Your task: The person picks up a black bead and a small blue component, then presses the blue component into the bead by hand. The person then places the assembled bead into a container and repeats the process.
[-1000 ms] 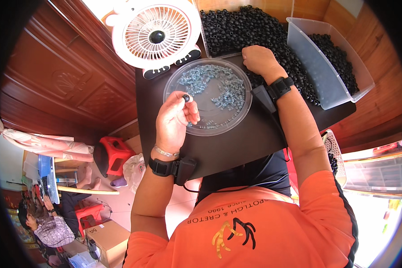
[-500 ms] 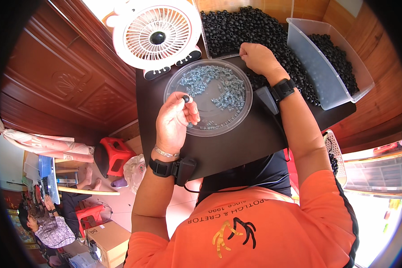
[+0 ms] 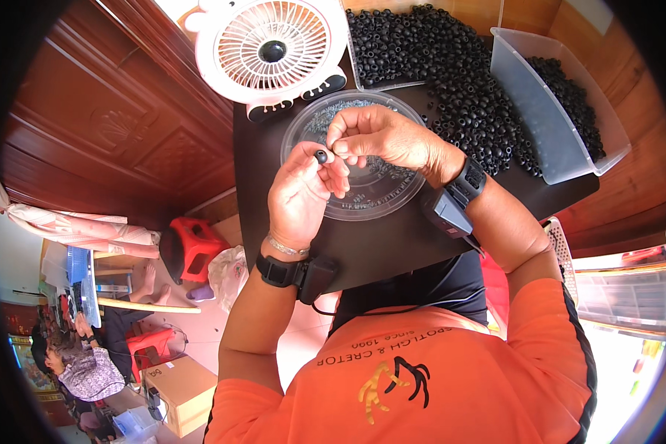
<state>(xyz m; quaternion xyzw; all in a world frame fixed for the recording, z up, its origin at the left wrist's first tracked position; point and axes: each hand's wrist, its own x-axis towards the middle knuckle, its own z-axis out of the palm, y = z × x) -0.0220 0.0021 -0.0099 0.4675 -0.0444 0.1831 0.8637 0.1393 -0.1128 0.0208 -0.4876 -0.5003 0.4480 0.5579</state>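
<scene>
A small round black part [image 3: 320, 156] with a hole in its face is pinched between the thumb and fingertips of my left hand [image 3: 294, 196]. Close beside it, my right hand [image 3: 391, 139] has its thumb and forefinger pressed together; what they hold, if anything, is too small to make out. Both hands are over a round clear tray [image 3: 357, 217] on the dark table [image 3: 381, 248]. Small silvery-blue metal pieces [image 3: 374, 194] lie scattered in the tray, partly covered by my right hand.
Beyond the tray, a heap of black parts [image 3: 473, 118] spreads over the table from a clear bin. To its right stands another clear bin [image 3: 544, 122] of black parts. A white fan [image 3: 272, 52] stands far left. At lower left, another person sits near a cardboard box [image 3: 181, 388].
My right hand has moved from the edge of the black heap leftward and nearer, up to my left hand. My left hand still holds the black part.
</scene>
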